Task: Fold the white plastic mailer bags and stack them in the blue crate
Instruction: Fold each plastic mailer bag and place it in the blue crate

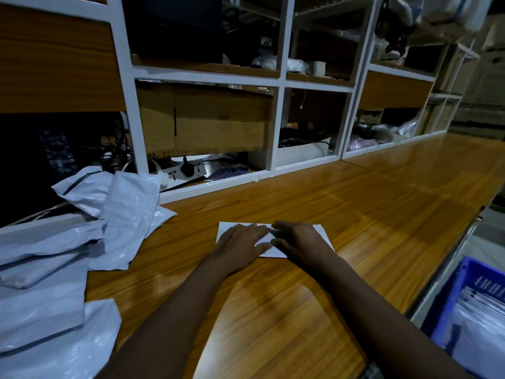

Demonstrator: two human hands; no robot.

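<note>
One folded mailer bag (270, 252), a small flat rectangle of smooth white plastic, is lying on the glossy wood-grain tabletop (369, 214) near the middle of the view. Two hands are pressing down on it, with both forearms reaching forward from the near edge. The left hand (240, 246) is lying palm down on the bag's left half, fingers straight and spread slightly. The right hand (299, 242) is lying flat on the right half, fingers straight and pointing toward the left hand, so that the fingertips of the two hands are nearly meeting. Neither hand is gripping anything.

A loose pile of unfolded bags (68, 242), shiny, crinkled and overlapping, is covering the left end of the tabletop; their exact number cannot be told. One blue crate (464, 294) with slotted plastic walls is sitting below the tabletop's right edge, holding white bags (475, 324) inside. White-framed shelves (280, 110) are standing along the far side, one bay holding a cardboard box (205, 119).
</note>
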